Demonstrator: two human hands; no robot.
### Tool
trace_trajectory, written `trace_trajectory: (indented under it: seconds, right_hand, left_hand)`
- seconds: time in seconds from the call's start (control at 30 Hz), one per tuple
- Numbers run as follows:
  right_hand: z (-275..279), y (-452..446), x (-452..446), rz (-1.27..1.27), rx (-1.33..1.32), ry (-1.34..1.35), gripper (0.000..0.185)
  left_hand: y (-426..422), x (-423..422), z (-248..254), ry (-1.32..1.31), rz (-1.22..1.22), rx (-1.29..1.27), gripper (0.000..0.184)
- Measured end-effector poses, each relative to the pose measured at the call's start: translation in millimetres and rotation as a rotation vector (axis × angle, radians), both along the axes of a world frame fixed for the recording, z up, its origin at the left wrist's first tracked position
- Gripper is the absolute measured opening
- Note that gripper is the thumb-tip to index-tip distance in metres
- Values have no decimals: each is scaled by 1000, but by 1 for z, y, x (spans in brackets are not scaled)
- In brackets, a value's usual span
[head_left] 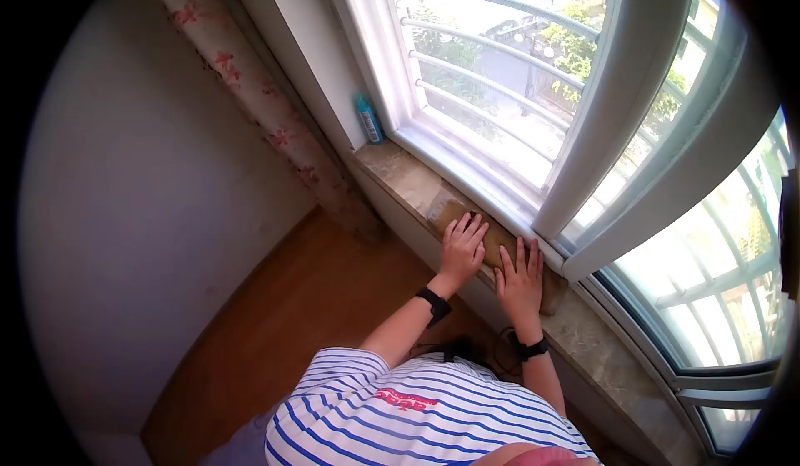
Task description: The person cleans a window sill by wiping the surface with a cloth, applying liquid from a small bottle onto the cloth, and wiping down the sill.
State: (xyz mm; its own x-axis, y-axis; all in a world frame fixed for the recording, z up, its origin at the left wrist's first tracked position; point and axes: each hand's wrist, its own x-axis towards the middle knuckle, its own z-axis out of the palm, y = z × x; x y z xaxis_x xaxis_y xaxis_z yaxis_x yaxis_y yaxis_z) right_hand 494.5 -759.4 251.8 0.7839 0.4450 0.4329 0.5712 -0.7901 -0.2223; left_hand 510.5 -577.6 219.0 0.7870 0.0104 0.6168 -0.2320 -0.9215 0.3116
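A flat brown piece [493, 252], either cloth or card, lies along the marble windowsill [400, 174] below the window. My left hand [463, 251] rests palm down on its far-left part, fingers stretched out. To the right, my right hand [521, 283] lies flat on the same piece with its fingers spread, the fingertips close to the window frame. Neither hand is closed around anything. The hands cover part of the brown piece. I wear a black band on each wrist.
A teal bottle [368, 119] stands at the sill's far-left corner. White window frames [621, 99] with outer bars rise just beyond my hands. A floral curtain [242, 83] hangs at the left, above the brown floor [292, 299]. A dark cable [504, 349] is near my right wrist.
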Motion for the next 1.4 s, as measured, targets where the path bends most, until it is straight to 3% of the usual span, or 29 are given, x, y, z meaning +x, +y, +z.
trace_trajectory:
  seconds: [0.47,0.67,1.0,1.4]
  right_hand:
    - [-5,-1,5,71,14,45,47]
    - [-7,-29,9,57,92,131,52]
    - [12,-126,-60,-101,69,196,51]
    - [2,-306,-112,-138,116,165,51]
  left_hand:
    - [1,0,0,66,-8,52,45]
    - [-63,4,5,261,89,117,52]
    - [-151,-50,9,229,-193,154,56]
    - [-325,-101,-2,223,-139,212,55]
